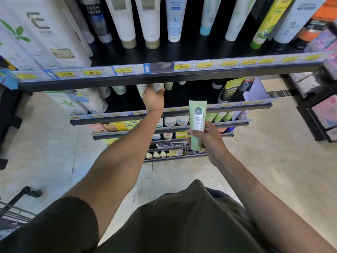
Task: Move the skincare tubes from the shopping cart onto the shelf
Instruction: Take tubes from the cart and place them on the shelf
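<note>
Left hand (153, 99) reached far under the shelf (164, 74), fingers wide. Right hand (204, 137) gripped green tube (197, 123) upright, cap end down.

The person wears a dark olive green top with short sleeves. The left sleeve (73, 221) ends above the elbow, at about 7 o'clock in the view. The cloth looks soft and plain, with no words or pictures on it. Both arms are bare below the sleeves. The left hand (154, 99) and the right hand (209, 137) have no rings, watch or gloves.
</note>
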Tool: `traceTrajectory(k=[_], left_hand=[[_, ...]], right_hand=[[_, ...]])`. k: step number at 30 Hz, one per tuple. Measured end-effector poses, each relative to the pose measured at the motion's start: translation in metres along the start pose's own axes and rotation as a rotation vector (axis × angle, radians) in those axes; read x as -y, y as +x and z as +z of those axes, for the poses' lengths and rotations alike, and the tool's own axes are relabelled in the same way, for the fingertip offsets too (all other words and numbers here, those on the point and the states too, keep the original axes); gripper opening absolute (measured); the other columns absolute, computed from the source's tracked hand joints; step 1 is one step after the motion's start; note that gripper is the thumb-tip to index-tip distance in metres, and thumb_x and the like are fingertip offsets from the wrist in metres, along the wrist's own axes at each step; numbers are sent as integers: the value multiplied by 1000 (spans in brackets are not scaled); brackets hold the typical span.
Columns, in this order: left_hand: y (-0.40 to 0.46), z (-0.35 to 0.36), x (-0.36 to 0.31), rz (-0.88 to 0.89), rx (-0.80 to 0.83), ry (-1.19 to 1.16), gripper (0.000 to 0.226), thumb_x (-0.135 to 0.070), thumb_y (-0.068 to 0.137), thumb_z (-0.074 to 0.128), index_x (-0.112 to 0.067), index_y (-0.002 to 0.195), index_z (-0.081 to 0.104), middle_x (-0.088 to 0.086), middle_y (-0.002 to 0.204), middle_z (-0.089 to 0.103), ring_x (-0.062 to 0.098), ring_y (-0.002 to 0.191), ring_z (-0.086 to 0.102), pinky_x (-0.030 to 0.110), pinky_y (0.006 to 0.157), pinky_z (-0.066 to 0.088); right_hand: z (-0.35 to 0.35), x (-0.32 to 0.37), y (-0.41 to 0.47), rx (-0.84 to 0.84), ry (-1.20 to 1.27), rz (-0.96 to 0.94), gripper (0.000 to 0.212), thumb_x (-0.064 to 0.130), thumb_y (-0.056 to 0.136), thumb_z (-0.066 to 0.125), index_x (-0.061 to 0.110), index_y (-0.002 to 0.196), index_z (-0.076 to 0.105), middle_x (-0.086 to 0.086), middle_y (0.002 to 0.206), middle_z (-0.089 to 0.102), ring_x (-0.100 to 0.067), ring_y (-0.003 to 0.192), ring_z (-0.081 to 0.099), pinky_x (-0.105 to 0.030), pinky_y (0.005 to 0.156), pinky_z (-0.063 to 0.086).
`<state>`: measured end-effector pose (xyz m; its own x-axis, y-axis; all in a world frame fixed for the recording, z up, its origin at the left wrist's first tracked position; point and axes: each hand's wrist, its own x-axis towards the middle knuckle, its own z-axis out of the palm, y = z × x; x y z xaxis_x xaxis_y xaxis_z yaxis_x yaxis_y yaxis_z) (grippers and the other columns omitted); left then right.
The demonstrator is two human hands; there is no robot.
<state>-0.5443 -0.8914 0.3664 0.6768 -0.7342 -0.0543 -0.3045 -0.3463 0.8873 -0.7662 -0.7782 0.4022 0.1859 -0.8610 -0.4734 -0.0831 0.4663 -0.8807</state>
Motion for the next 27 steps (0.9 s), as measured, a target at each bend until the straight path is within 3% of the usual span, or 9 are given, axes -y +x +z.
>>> traceTrajectory(k=[3, 7, 12, 17, 21, 27], left_hand=[[-1, 0, 0, 7, 0, 12, 36, -29, 90, 77, -5, 113, 63, 13, 111, 73, 31, 103, 70, 24, 78, 46], [-3, -4, 2, 10, 14, 49, 41, -31, 88, 77, -9, 120, 62, 10, 113, 74, 32, 105, 70, 36, 89, 56], [-17, -24, 4, 52, 44, 144, 48, -32, 92, 73, -4, 129, 60, 13, 116, 73, 32, 109, 67, 38, 89, 54], [-35, -58, 34, 254, 229, 482, 58, -53, 94, 64, -9, 131, 62, 13, 120, 71, 33, 111, 66, 44, 86, 57], [-30, -79, 57, 459, 343, 753, 40, -46, 91, 70, -11, 111, 67, 11, 102, 68, 34, 105, 62, 42, 90, 49], [-21, -79, 64, 487, 327, 806, 14, -25, 94, 69, -13, 98, 63, 10, 102, 70, 35, 100, 63, 41, 84, 50]], right_hand=[[0, -4, -1, -8, 6, 18, 41, 14, 90, 79, 27, 122, 57, -7, 116, 73, -28, 93, 77, -48, 89, 60], [4, -7, -3, -8, 5, 22, 40, 13, 91, 77, 30, 121, 56, -6, 115, 73, -25, 91, 78, -45, 89, 60], [12, -4, 5, -27, -52, 26, 43, 19, 88, 80, 23, 125, 58, -2, 117, 70, -26, 110, 69, -49, 96, 57], [28, 21, 31, -72, -107, -33, 47, 21, 82, 85, 18, 124, 63, 0, 112, 73, -22, 108, 69, -42, 91, 56], [43, 45, 59, -92, -187, -109, 41, 21, 81, 87, 17, 112, 62, 0, 108, 75, -16, 102, 71, -43, 94, 58], [58, 58, 100, -123, -310, -211, 41, 26, 80, 87, 17, 112, 62, 0, 103, 71, -18, 97, 67, -44, 90, 59]])
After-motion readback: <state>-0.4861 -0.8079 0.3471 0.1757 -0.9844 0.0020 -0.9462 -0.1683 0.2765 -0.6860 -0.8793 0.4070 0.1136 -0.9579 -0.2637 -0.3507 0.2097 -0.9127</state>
